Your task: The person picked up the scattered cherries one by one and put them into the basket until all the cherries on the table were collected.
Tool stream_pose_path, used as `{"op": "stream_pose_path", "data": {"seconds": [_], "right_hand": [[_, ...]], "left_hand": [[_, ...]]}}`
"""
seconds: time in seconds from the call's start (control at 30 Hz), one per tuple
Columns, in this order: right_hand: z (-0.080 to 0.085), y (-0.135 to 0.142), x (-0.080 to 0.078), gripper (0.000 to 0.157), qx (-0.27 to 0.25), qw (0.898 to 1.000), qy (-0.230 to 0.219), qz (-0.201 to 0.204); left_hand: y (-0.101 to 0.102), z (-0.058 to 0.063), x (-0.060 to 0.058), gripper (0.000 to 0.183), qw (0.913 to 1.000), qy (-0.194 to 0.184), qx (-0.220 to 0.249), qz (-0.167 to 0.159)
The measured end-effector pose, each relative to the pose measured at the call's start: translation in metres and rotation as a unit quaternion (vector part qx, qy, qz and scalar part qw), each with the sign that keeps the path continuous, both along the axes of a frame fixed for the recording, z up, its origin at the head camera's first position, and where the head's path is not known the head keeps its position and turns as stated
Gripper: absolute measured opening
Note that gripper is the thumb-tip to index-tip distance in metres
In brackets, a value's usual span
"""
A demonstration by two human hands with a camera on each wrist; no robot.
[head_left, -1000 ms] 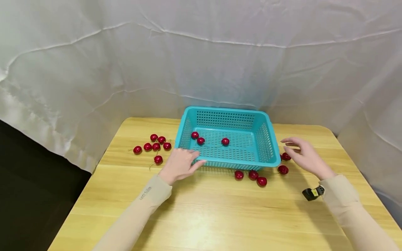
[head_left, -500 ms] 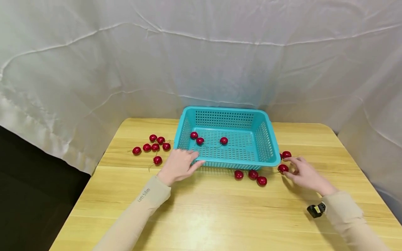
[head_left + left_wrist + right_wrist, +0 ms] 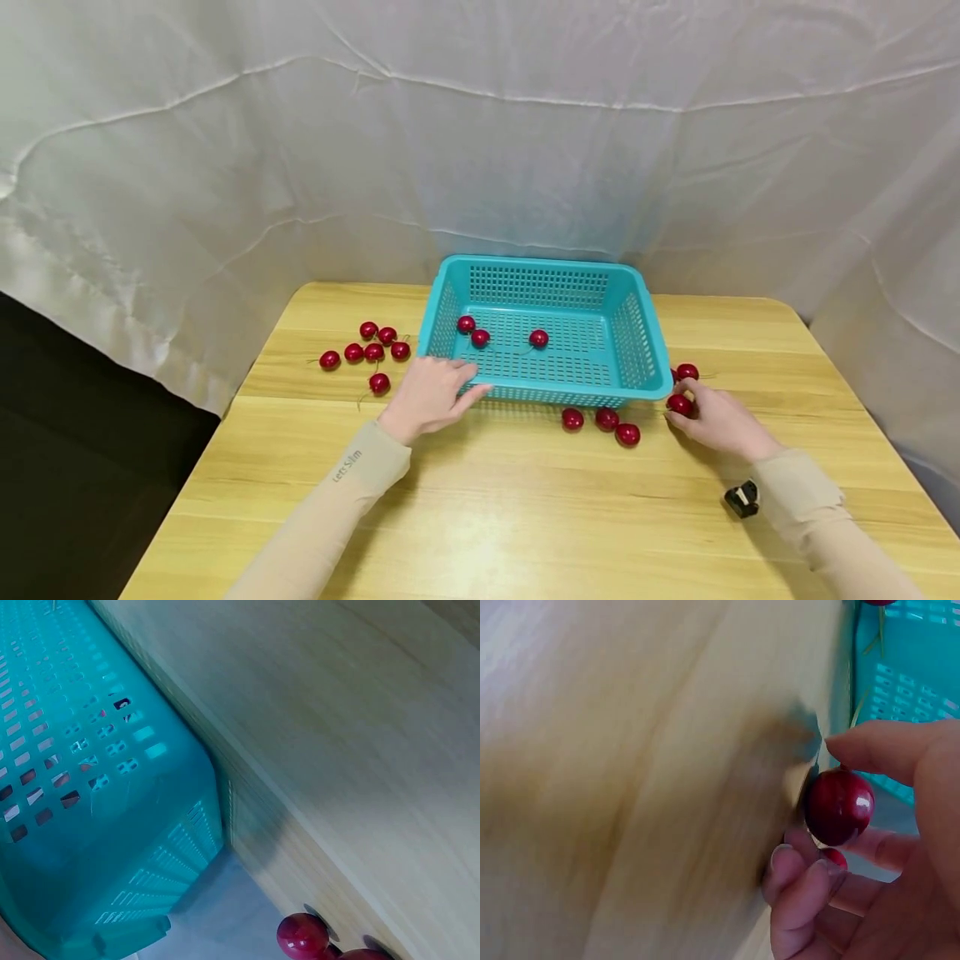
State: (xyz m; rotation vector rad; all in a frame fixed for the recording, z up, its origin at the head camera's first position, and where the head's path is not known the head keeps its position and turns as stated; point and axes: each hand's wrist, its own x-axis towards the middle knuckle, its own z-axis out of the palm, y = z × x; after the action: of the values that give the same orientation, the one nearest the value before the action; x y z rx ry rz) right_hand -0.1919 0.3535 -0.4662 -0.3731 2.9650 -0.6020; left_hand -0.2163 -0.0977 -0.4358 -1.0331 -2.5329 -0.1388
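Observation:
My left hand (image 3: 426, 393) holds the front left rim of a turquoise plastic basket (image 3: 540, 265), fingers over the edge and thumb along the outside. Just right of the basket, my right hand (image 3: 716, 421) has thumb and fingers around a dark red cherry (image 3: 680, 405) on the table. The right wrist view shows this cherry (image 3: 838, 806) between the thumb and the curled fingers. Behind it lies another cherry (image 3: 687, 372), with one more partly hidden by the basket's corner. Inside the basket are a pair of cherries (image 3: 473, 332) and a single cherry (image 3: 538, 338).
Several cherries (image 3: 373, 352) with stems lie left of the basket on the wooden table (image 3: 510, 517). Three more cherries (image 3: 607, 419) sit before its front right side. A pale grey curtain (image 3: 525, 167) hangs behind the table.
My right hand has come down and left from above the rear cherries, and its thumb and fingers have closed around the nearer cherry. My left hand has stayed on the basket rim.

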Motion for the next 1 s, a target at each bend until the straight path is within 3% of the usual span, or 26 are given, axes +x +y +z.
{"op": "stream_pose_path", "data": {"seconds": [0.13,0.47,0.6,0.8,1.0], "right_hand": [[-0.001,-0.002,-0.002,0.027,-0.007,1.000,-0.013,-0.013],[0.009,-0.002,-0.007,0.040,-0.122,0.991,-0.025,-0.041],[0.021,-0.003,-0.009,0.038,-0.144,0.988,-0.001,-0.054],[0.045,-0.006,-0.016,0.032,-0.172,0.981,0.078,-0.054],[0.069,-0.016,-0.024,0.033,-0.206,0.974,0.073,-0.063]], "left_hand": [[0.000,0.000,0.000,0.035,1.0000,-0.007,0.001,0.001],[0.000,-0.002,0.000,0.035,1.0000,0.004,0.001,0.004],[0.001,-0.002,-0.001,0.035,1.0000,0.008,0.002,0.004],[0.001,-0.003,-0.001,0.033,0.9998,0.013,0.011,0.004],[0.001,-0.002,-0.001,0.034,0.9999,0.003,0.010,0.007]]}}
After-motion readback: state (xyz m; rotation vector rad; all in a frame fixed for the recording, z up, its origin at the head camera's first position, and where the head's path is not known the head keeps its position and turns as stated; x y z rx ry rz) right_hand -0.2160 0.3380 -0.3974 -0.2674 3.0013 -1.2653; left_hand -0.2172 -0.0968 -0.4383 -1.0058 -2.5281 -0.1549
